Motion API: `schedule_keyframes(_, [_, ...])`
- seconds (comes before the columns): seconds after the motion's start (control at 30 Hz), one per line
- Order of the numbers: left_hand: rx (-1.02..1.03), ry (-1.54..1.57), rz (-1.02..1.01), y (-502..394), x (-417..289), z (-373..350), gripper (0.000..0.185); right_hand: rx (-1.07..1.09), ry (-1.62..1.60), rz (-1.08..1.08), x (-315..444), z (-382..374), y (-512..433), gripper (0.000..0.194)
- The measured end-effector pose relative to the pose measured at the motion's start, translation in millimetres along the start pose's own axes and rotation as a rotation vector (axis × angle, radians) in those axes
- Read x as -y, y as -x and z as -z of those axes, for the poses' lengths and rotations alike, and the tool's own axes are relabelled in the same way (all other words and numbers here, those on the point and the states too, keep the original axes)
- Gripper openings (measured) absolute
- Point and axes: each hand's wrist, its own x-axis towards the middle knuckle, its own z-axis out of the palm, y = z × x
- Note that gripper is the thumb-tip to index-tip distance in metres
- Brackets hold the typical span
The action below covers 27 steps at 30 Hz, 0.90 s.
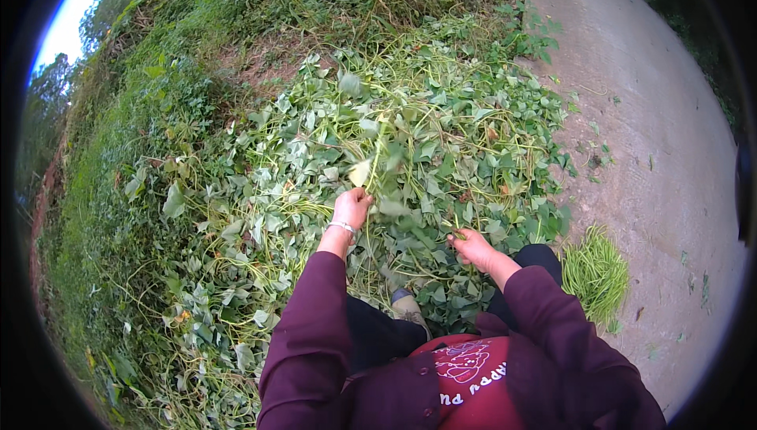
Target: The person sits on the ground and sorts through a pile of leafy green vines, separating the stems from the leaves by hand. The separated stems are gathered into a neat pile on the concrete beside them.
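Note:
A wide heap of leafy green vines (437, 152), with heart-shaped leaves like sweet potato, spreads over the ground before me. My left hand (351, 210), a pale bracelet on its wrist, grips a vine stem (379, 140) that rises above the heap. The leaves around that stem are blurred, and a pale leaf (359, 173) stands just above my fingers. To the right and lower, my right hand (475, 249) has thumb and fingers pinched together on what looks like a short green stalk (459, 232). Its far end is hard to tell from the vines behind.
On the concrete path (662, 193) at the right lies a bundle of trimmed green stalks (594, 276), close to my right knee. Loose leaf scraps are scattered along the path. A weedy bank (118, 193) rises at the left. My shoe (408, 306) rests among the vines.

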Motion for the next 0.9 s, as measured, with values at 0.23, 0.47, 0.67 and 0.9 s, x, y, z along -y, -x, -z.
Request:
schedule_keyframes(0.23, [0.045,1.547,-0.112,67.0,-24.6,-11.6,0.023,0.070,-0.370,0.180,57.2,-22.9,27.5,0.016])
schedule_keyframes(0.47, [0.129,1.674,-0.201,127.3,-39.9,-11.7,0.024,0.210,-0.629,0.533,107.9,-32.9,66.4,0.030])
schedule_keyframes(0.67, [0.215,1.633,-0.193,138.5,-51.7,-24.5,0.023,0.254,-0.232,0.736,107.9,-41.1,88.4,0.070])
schedule_keyframes(0.9, [0.253,1.586,-0.076,140.7,-69.5,-40.0,0.018,-0.240,0.515,0.682,101.9,-24.9,87.6,0.057])
